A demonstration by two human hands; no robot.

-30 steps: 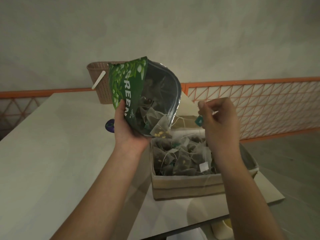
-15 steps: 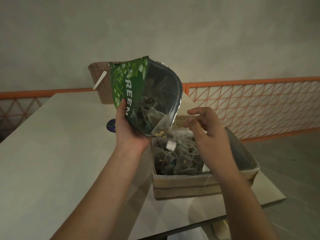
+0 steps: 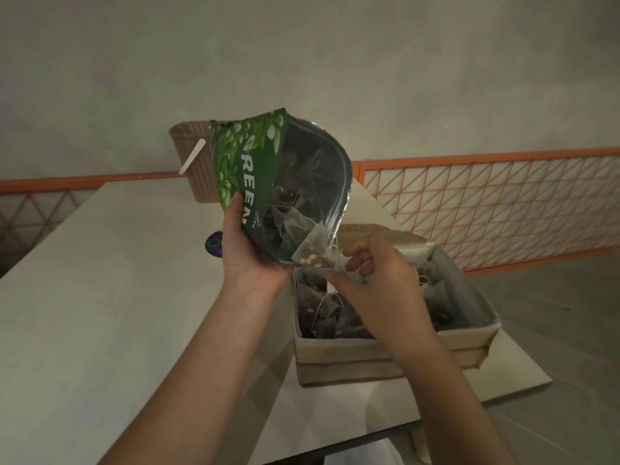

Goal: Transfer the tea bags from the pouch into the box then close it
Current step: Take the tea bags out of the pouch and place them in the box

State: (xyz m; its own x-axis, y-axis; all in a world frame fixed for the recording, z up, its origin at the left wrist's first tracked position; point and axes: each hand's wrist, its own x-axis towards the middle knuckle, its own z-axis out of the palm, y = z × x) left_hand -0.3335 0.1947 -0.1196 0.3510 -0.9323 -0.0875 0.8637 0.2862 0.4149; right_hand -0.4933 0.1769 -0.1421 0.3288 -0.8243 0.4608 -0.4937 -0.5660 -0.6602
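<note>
My left hand grips a green tea pouch by its lower side and holds it tilted, mouth open toward me, above the box. Several pyramid tea bags lie inside the pouch. One tea bag with yellow bits hangs at the pouch's lip. My right hand pinches that bag at its right corner with thumb and fingers. Below stands the open beige box, holding several tea bags; my right hand hides part of them.
The box sits on a pale table near its right corner. A brown perforated basket with a white stick stands at the table's far edge. A dark round sticker lies behind my left hand. An orange lattice railing runs to the right.
My right hand dropped a tea bag into the box, then moved left and down to the pouch's mouth, where it now pinches the hanging bag. The pouch has stayed almost still.
</note>
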